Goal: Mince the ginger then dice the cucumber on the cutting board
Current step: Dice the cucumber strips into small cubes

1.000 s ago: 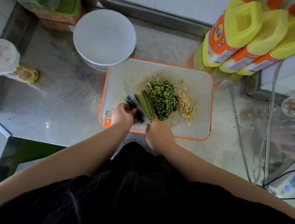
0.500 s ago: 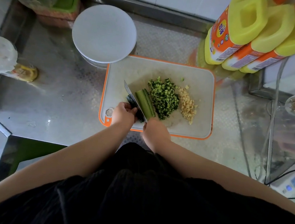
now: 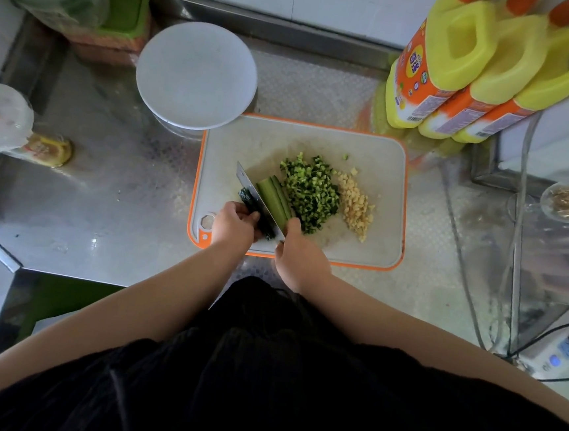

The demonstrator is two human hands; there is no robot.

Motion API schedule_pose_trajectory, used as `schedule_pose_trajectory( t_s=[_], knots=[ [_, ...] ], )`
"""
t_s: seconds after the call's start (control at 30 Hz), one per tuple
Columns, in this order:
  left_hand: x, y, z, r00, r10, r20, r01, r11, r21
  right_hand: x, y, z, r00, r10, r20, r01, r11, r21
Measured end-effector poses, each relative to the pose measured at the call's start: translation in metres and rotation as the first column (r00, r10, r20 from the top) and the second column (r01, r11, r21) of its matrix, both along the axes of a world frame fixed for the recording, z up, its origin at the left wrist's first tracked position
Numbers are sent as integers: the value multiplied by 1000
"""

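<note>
The right hand (image 3: 302,254), still gripping the knife (image 3: 258,201), is slicing cucumber strips (image 3: 274,199) beside the left hand (image 3: 234,226) steadying them, little changing, so dicing is continuing.

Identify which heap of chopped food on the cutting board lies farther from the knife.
The pale minced ginger heap, at the right. The green diced cucumber heap lies between it and the knife.
</note>
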State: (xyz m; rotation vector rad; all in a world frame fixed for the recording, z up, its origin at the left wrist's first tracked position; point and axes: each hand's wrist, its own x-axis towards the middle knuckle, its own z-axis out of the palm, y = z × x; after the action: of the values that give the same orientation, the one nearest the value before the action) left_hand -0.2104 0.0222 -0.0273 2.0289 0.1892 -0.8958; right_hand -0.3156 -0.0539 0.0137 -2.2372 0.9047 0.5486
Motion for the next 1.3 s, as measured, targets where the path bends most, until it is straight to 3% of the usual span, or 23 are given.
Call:
schedule_pose_trajectory(
  t_s=[0.17, 0.37, 0.5, 0.83, 1.3],
  knots=[
    [0, 2, 1, 1000, -19, -10, 19, 1000, -13, -4, 1, 4, 989, 131, 68, -135, 989, 53],
    [1, 3, 3, 999, -33, 3, 33, 999, -27, -1, -8, 7, 984, 181, -2, -181, 983, -14],
    [1, 4, 4, 999, -42, 11, 42, 999, -30, 0, -12, 4, 985, 171, -31, -172, 984, -38],
    [0, 4, 5, 998, 27, -54, -31, 996, -78, -4, -12, 5, 992, 45, 118, -40, 998, -52],
    [1, 4, 3, 996, 35, -77, -42, 995, -86, -2, -5, 9, 998, 65, 8, -64, 997, -38]
  ],
)
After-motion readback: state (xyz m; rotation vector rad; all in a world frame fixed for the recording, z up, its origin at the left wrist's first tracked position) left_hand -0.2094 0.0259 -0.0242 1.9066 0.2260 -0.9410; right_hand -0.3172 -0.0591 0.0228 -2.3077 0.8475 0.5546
